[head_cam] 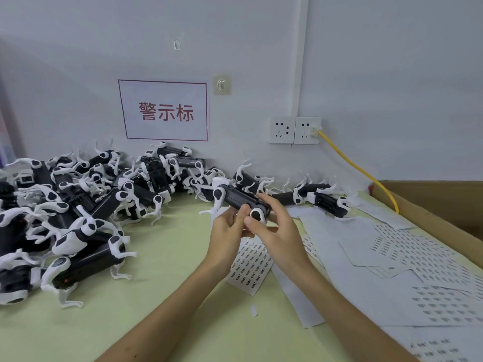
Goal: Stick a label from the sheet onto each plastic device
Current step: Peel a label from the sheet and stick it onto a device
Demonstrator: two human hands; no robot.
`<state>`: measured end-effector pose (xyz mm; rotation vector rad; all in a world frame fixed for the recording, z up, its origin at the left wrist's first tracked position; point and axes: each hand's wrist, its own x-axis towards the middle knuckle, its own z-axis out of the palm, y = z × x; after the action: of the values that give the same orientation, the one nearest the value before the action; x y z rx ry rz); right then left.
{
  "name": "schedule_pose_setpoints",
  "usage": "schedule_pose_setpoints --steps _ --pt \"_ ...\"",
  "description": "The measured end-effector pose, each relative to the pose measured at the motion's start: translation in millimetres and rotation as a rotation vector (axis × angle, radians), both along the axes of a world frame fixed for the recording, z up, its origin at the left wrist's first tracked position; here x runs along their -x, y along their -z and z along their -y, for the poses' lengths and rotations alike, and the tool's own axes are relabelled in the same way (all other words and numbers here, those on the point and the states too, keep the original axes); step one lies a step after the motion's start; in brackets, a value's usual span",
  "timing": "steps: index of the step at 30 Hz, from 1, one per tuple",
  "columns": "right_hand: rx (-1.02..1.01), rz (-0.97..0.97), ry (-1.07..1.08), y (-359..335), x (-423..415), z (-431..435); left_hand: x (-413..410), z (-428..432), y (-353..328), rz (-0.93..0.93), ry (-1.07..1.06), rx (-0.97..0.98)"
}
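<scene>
While both hands are clamped on one plastic device [239, 198], I judge it light and rigid, its thin white legs likely to snap, so the black body is the place to grip. My left hand [227, 231] cups it from below, thumb on its side. My right hand [277, 228] curls over the near end. It is held above the table [170, 257], over a label sheet [251, 267]. More devices [78, 205] lie heaped to the left.

A pale green table [167, 259] carries heaped plastic devices [78, 205] and label sheets [407, 259]
</scene>
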<state>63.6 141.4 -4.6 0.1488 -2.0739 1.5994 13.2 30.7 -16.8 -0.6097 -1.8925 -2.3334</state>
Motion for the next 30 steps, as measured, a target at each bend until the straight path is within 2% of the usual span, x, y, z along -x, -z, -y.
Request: schedule_pose_setpoints --steps 15,24,30 --pt "0.016 -0.002 0.021 -1.5 1.6 -3.0 0.5 1.0 0.8 0.089 0.198 -0.062" --pt "-0.068 0.057 -0.037 -1.7 6.5 -9.1 6.0 5.2 0.0 0.074 0.116 -0.059" --pt "0.008 0.134 -0.133 -10.3 6.9 -20.9 4.3 11.6 -5.0 -0.013 0.023 0.073"
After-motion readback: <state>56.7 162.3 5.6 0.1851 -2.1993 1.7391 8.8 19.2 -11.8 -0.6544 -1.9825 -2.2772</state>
